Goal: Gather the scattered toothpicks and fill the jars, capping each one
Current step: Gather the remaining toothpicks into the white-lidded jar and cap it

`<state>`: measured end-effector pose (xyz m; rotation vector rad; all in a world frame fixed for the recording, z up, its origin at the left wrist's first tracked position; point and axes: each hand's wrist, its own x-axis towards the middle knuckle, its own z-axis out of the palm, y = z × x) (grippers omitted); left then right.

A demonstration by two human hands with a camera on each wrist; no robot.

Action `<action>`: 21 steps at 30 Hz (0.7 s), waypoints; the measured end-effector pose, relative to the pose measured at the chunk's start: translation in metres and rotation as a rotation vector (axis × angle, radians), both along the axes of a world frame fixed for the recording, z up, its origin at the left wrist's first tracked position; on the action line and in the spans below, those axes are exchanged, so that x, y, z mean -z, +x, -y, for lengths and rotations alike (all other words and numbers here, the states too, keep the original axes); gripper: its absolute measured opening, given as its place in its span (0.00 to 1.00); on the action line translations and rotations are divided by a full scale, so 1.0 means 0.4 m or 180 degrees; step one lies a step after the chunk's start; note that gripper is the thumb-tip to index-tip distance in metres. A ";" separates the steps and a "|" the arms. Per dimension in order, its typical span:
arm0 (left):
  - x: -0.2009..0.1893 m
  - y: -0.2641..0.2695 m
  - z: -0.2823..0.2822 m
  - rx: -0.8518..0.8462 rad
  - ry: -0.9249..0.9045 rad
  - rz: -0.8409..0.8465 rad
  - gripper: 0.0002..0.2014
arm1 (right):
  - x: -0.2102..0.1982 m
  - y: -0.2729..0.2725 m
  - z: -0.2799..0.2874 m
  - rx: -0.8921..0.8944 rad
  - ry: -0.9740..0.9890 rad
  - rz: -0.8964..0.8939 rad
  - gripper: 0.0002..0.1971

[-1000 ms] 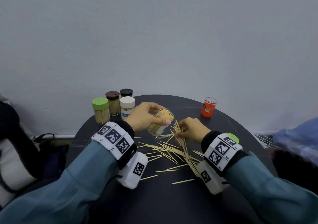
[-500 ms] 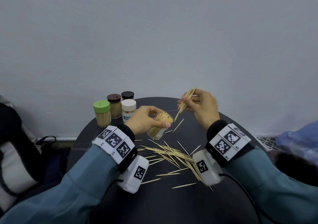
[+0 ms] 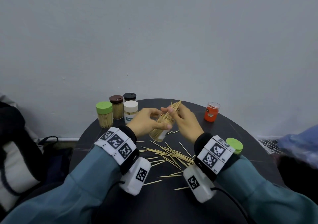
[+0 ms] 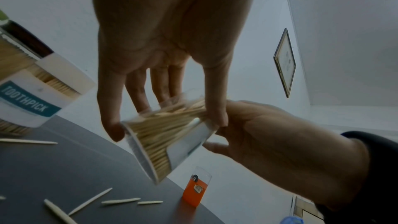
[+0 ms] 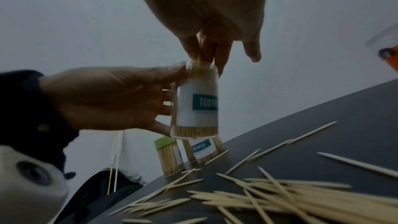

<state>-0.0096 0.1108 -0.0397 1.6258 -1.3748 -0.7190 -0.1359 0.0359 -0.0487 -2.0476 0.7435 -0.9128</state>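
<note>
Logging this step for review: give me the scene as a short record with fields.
left hand: grips the clear uncapped toothpick jar with a white label, tilted above the table
right hand: pinches a bundle of wooden toothpicks into the jar mouth
round dark table: scattered loose toothpicks
capped jars: four, far left, first the green-lidded jar
orange jar: uncapped, far right

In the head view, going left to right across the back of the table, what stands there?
Green-lidded jar → brown-lidded jar → black-lidded jar and white-lidded jar, about level → open jar held by left hand → right hand pinching toothpick bundle → orange jar.
</note>
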 end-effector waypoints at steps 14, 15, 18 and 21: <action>0.005 0.001 -0.001 0.0105 0.0092 -0.0003 0.21 | 0.023 0.010 -0.015 -0.0348 0.0381 0.0405 0.05; 0.006 0.002 -0.001 0.0113 0.0101 -0.0008 0.21 | 0.026 0.009 -0.017 -0.0375 0.0294 0.0376 0.07; 0.006 0.003 -0.002 0.0119 0.0087 -0.0089 0.20 | 0.022 0.009 -0.020 -0.0332 0.0104 0.0392 0.07; 0.004 0.002 -0.001 0.0091 0.0044 -0.0158 0.20 | 0.018 0.011 -0.018 -0.0287 0.0124 0.0402 0.07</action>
